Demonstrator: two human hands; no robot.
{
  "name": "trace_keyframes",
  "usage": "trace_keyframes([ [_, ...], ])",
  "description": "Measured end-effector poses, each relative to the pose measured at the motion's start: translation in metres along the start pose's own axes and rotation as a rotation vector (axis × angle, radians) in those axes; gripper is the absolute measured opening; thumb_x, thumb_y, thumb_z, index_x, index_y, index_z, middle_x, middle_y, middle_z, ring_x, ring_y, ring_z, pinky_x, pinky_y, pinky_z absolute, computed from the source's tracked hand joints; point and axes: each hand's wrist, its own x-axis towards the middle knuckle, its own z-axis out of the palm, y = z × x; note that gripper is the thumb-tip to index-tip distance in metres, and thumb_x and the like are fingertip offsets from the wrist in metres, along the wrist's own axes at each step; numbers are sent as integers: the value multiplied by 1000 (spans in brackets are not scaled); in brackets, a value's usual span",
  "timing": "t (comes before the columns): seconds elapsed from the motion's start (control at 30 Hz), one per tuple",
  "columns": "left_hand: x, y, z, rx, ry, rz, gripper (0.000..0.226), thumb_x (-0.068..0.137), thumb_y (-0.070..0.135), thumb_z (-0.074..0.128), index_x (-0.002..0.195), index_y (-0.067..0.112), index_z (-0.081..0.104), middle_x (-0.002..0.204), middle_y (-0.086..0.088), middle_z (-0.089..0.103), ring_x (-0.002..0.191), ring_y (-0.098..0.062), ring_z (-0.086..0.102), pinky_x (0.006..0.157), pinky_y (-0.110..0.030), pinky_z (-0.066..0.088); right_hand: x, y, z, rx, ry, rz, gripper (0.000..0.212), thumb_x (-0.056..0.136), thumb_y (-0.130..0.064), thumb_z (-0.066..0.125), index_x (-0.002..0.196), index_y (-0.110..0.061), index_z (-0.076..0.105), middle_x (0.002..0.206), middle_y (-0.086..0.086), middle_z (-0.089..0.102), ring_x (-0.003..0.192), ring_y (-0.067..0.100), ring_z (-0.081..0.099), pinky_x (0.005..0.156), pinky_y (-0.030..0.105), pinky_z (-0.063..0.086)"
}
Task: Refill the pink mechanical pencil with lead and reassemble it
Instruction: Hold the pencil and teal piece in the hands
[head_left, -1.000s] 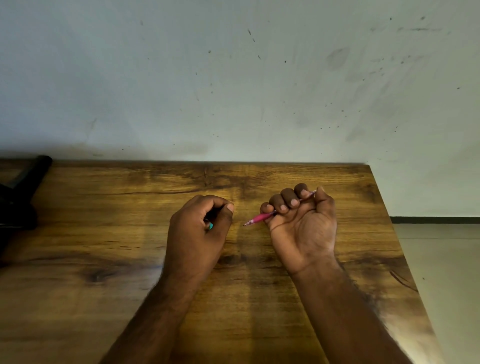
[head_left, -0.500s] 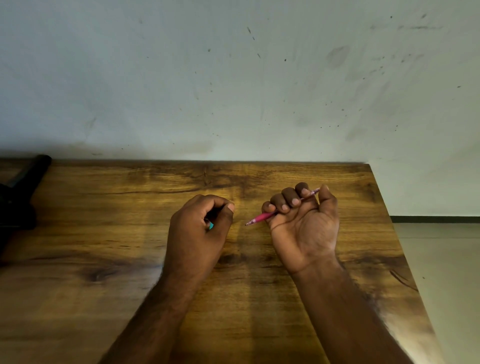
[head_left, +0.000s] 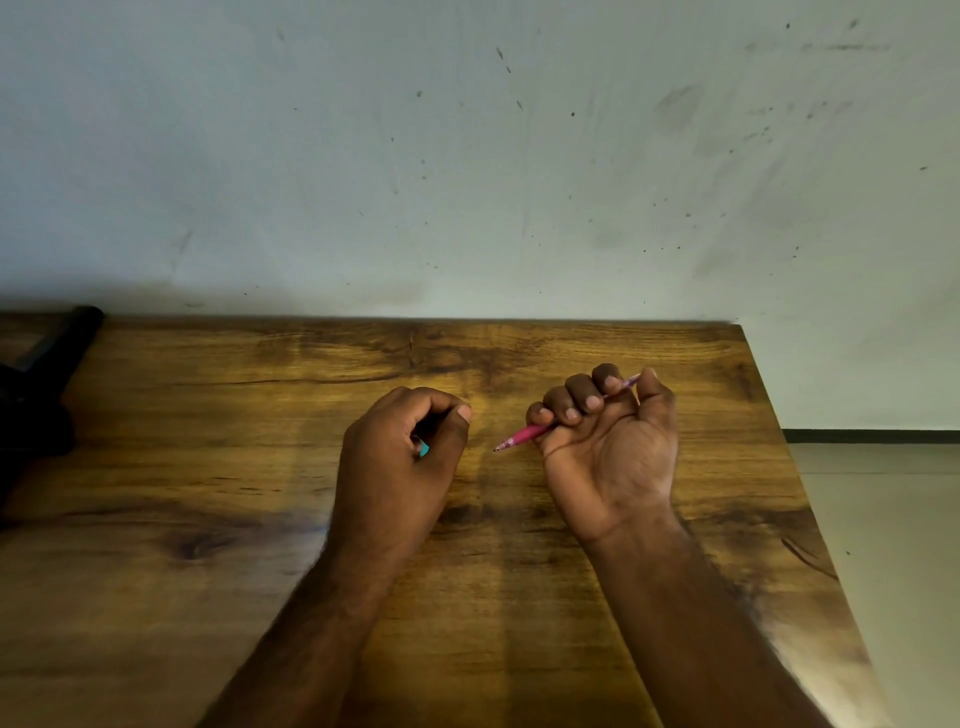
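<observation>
My right hand (head_left: 610, 447) lies palm up on the wooden table (head_left: 260, 597) with its fingers curled round the pink mechanical pencil (head_left: 524, 434). The pencil's tip points left toward my left hand, and its rear end sticks out by the thumb. My left hand (head_left: 400, 462) is a loose fist about a hand's width to the left. A small teal object (head_left: 424, 449) shows between its thumb and fingers; most of it is hidden, so I cannot tell what it is.
A black object (head_left: 47, 384) sits at the table's far left edge. The table's right edge (head_left: 810, 509) runs close to my right forearm, with floor beyond it. A marked grey wall stands directly behind the table.
My right thumb has shifted slightly along the pencil's rear end. Both hands otherwise stay in place.
</observation>
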Motion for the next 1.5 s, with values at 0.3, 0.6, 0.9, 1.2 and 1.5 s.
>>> trace_keyframes([
  [0.3,0,0,0,17,-1,3,7,93,25,69,94,21,75,85,15,68,82,-1,64,69,-14,49,0,-1,0,28,-11,-5,43,102,-46,35,69,-20,46,65,-2,33,58,15,31,64,33,32],
  [0.6,0,0,0,12,-9,-2,7,93,24,69,95,21,75,86,14,68,84,0,64,71,-19,51,0,-1,-1,27,-22,-3,42,101,-45,35,69,-20,46,64,-2,33,58,15,32,64,34,33],
  [0.9,0,-1,0,19,-7,-7,8,93,26,69,95,21,76,88,15,69,84,0,64,71,-17,51,0,0,-2,42,-29,7,47,100,-53,34,70,-20,46,64,-2,32,59,15,31,64,34,32],
  [1.2,1,0,0,11,-2,-1,5,93,24,70,92,22,75,85,16,69,85,0,65,70,-13,50,0,0,-2,27,-29,17,46,100,-52,35,70,-20,47,64,-3,32,59,14,30,64,33,31],
  [1.5,1,0,0,17,-6,-2,6,93,24,70,92,23,75,84,16,68,84,0,64,70,-14,50,-1,1,0,9,-42,19,45,101,-51,36,69,-20,47,64,-3,33,58,14,30,62,32,32],
])
